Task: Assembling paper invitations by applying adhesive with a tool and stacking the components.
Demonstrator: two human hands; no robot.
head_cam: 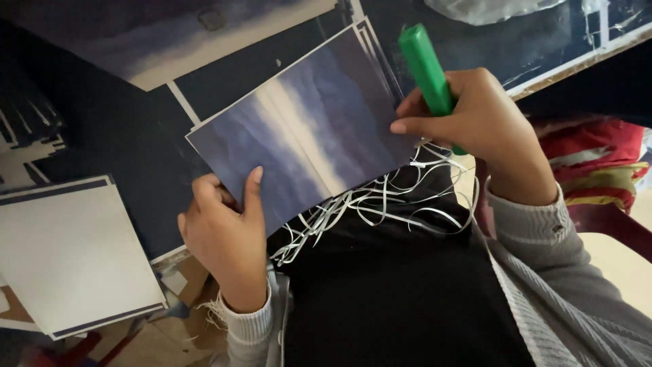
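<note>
Head view is showing the left hand (227,234) pinching the near left corner of a stack of blue-and-white printed cards (309,132), thumb pressing on top, held above a black lap strewn with thin white paper trimmings (380,204). The right hand (485,126) is gripping a green plastic-handled cutter (428,71) at the stack's right edge. Judging from this, keeping the card edges flush and the stack steady is favouring an even trim.

We see the left hand (227,234) pinching the lower corner of a stack of blue-grey printed cards (305,132), thumb on top. The right hand (485,126) grips a green tool (426,68) at the stack's right edge, above thin white paper strips (367,204) lying on the black lap.
</note>
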